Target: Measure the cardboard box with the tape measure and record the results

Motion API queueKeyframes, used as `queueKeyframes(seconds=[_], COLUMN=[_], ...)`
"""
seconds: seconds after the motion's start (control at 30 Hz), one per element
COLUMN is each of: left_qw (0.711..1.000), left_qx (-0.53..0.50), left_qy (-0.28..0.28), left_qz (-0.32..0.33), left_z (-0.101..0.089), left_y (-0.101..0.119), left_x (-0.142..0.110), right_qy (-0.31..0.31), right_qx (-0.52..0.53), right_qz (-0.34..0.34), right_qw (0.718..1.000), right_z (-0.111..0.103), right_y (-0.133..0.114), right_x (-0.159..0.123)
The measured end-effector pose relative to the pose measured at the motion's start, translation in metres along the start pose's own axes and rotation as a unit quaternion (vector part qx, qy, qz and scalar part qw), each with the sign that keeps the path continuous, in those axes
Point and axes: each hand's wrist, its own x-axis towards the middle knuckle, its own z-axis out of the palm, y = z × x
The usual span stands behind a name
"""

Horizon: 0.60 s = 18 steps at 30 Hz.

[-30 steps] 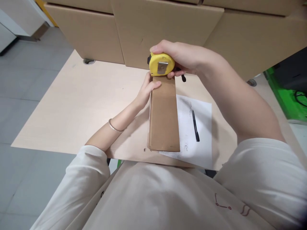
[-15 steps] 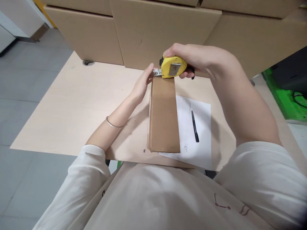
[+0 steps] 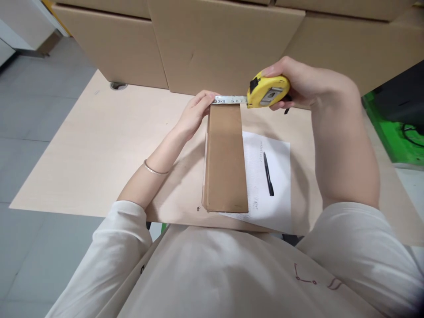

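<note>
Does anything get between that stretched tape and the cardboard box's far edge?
Nothing visible does: the tape blade runs along the far edge of the cardboard box, between the left hand and the yellow tape measure. The pen lies clear, rightward.

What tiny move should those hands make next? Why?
Perhaps pause and read the blade at the right edge of the narrow box: the left hand holds the blade's end by the far left corner, and it stretches to the tape measure in the right hand.
</note>
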Motion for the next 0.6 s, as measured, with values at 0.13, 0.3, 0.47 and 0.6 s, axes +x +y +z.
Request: queueKeyframes(seconds=[0.13, 0.3, 0.47, 0.6], left_qw=[1.000, 0.999, 1.000, 1.000], left_qx=[-0.016, -0.032, -0.026, -0.018], left_qy=[0.004, 0.016, 0.017, 0.019], left_qz=[-0.005, 0.002, 0.000, 0.000], left_z=[0.005, 0.007, 0.006, 0.004], left_y=[-0.004, -0.007, -0.008, -0.010], left_x=[-0.003, -0.003, -0.002, -0.001], right_qy=[-0.002, 0.003, 0.014, 0.044], right_qx=[0.033, 0.069, 0.051, -0.003], right_qz=[-0.019, -0.030, -0.039, -0.043], right_qw=[0.999, 0.997, 0.998, 0.998], right_z=[0.009, 0.023, 0.021, 0.020], right_y=[0.003, 0.000, 0.000, -0.011], right_x=[-0.005, 0.001, -0.002, -0.006])
